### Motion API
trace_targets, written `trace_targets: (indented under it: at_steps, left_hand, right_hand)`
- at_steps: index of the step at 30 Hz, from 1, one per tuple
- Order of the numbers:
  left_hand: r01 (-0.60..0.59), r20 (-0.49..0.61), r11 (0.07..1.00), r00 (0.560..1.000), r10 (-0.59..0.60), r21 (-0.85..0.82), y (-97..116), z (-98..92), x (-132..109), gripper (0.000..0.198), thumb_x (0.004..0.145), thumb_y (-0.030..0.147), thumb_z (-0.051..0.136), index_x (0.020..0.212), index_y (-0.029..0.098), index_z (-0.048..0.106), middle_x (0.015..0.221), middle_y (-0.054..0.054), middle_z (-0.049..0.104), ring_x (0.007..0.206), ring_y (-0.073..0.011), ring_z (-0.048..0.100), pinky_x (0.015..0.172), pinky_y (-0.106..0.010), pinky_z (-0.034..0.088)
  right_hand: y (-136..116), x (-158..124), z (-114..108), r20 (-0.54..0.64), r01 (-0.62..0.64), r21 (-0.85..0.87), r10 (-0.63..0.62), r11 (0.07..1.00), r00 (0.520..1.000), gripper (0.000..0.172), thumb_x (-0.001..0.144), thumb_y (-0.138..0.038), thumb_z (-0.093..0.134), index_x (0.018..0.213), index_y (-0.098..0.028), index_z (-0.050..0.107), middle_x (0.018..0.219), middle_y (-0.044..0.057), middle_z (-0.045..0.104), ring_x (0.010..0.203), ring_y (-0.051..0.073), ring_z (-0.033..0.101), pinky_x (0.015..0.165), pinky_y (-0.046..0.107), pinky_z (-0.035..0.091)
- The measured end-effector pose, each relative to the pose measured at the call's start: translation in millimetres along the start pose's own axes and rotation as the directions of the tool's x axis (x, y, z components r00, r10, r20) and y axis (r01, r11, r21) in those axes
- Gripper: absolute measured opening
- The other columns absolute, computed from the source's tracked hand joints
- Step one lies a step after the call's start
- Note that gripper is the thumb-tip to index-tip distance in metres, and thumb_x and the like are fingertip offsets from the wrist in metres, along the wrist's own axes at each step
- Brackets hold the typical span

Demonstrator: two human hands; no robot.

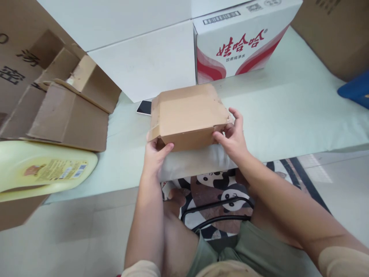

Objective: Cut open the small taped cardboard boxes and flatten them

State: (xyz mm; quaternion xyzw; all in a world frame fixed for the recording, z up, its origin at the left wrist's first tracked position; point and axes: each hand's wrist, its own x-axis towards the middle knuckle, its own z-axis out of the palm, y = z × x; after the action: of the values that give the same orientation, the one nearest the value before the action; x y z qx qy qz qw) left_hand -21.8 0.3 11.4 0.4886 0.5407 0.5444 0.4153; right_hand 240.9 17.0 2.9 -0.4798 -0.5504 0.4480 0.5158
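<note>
In front of me a small brown cardboard box [187, 109] rests near the front edge of the cloth-covered table. Its broad top panel faces up, with a flap or tape edge sticking out at the left side and a rough, torn-looking edge at the right. My left hand [157, 156] grips the near left corner, thumb along the front face and fingers out of sight behind it. My right hand [233, 136] closes on the near right corner, thumb against the front and index finger raised beside the edge.
A phone [143, 107] lies partly behind the box. White cartons [144, 61] and a red-and-white carton [236, 50] stand at the back. Open cardboard boxes [72, 111] and a yellow jug [49, 169] are at left. A blue object [356, 90] sits at the right edge.
</note>
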Motion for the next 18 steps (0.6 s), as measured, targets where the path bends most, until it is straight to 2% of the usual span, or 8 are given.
trace_targets:
  at_steps: [2,4,6,8,10,13,16,18]
  left_hand:
    - [-0.032,-0.087,0.998,0.995,0.037,0.059,0.5,0.3,1.4,0.071,0.056,0.055,0.089,0.112,0.019,0.063,0.124,-0.014,0.064,0.124,-0.03,0.061,0.107,-0.043,0.049]
    - [-0.024,-0.142,0.988,0.989,0.047,0.155,2.0,0.3,2.6,0.066,0.053,0.051,0.09,0.104,0.018,0.066,0.117,-0.013,0.066,0.118,-0.0298,0.063,0.102,-0.042,0.051]
    - [0.046,-0.123,0.968,0.992,-0.015,0.248,6.7,0.9,2.4,0.061,0.052,0.05,0.09,0.098,0.016,0.068,0.106,-0.013,0.069,0.105,-0.029,0.067,0.092,-0.041,0.054]
    - [0.131,-0.086,0.932,0.99,-0.109,0.336,13.4,2.0,0.1,0.056,0.051,0.05,0.089,0.09,0.014,0.07,0.091,-0.011,0.071,0.088,-0.0273,0.068,0.078,-0.039,0.055]
    - [0.158,-0.065,0.907,0.987,-0.144,0.391,18.3,2.0,-3.1,0.051,0.051,0.049,0.088,0.083,0.014,0.07,0.08,-0.009,0.07,0.076,-0.0253,0.065,0.068,-0.036,0.052]
    - [0.032,-0.014,0.959,0.999,-0.029,0.28,17.0,-2.5,-6.2,0.041,0.057,0.047,0.082,0.081,0.016,0.071,0.081,-0.008,0.07,0.08,-0.0248,0.064,0.07,-0.034,0.052]
    - [-0.053,-0.013,0.998,0.998,0.053,0.046,9.1,-9.2,-4.1,0.028,0.07,0.042,0.068,0.083,0.018,0.073,0.088,-0.008,0.071,0.086,-0.0229,0.065,0.076,-0.033,0.053]
    - [-0.034,-0.082,0.998,0.996,0.037,0.044,5.0,-11.2,-1.2,0.025,0.069,0.033,0.072,0.09,0.019,0.074,0.094,-0.007,0.072,0.092,-0.0218,0.066,0.079,-0.03,0.053]
  right_hand:
    - [-5.0,1.6,0.5,-0.069,-0.037,0.119,0.045,0.992,0.997,0.078,0.076,-0.071,0.067,0.137,-0.03,0.04,0.104,0.005,0.069,0.093,0.023,0.067,0.08,0.038,0.055]
    - [-10.2,2.6,1.0,-0.083,-0.076,0.162,0.09,0.984,0.993,0.063,0.076,-0.075,0.062,0.115,-0.026,0.057,0.1,0.006,0.07,0.094,0.024,0.067,0.079,0.037,0.054]
    - [-13.4,2.7,1.7,-0.061,-0.137,0.138,0.146,0.981,0.987,0.055,0.075,-0.077,0.061,0.09,-0.024,0.062,0.086,0.005,0.069,0.086,0.024,0.066,0.074,0.037,0.054]
    - [-14.1,2.9,3.1,-0.068,-0.192,0.11,0.2,0.975,0.977,0.051,0.074,-0.074,0.063,0.073,-0.023,0.059,0.072,0.003,0.064,0.077,0.023,0.064,0.07,0.036,0.053]
    - [-13.2,4.5,4.6,-0.118,-0.216,0.134,0.232,0.967,0.965,0.044,0.076,-0.067,0.065,0.072,-0.023,0.06,0.071,0.002,0.065,0.079,0.022,0.065,0.072,0.036,0.053]
    - [-11.3,10.0,4.9,-0.233,-0.203,0.27,0.268,0.941,0.935,0.032,0.075,-0.053,0.07,0.087,-0.024,0.066,0.088,0.002,0.071,0.089,0.021,0.066,0.078,0.033,0.053]
    - [-10.7,14.6,1.0,-0.283,-0.163,0.376,0.28,0.912,0.917,0.029,0.072,-0.045,0.072,0.092,-0.023,0.067,0.085,0.0,0.069,0.072,0.016,0.063,0.065,0.028,0.052]
    - [-11.9,14.6,-2.9,-0.26,-0.144,0.399,0.262,0.906,0.929,0.031,0.072,-0.044,0.074,0.093,-0.023,0.067,0.077,-0.002,0.065,0.058,0.011,0.057,0.053,0.024,0.047]
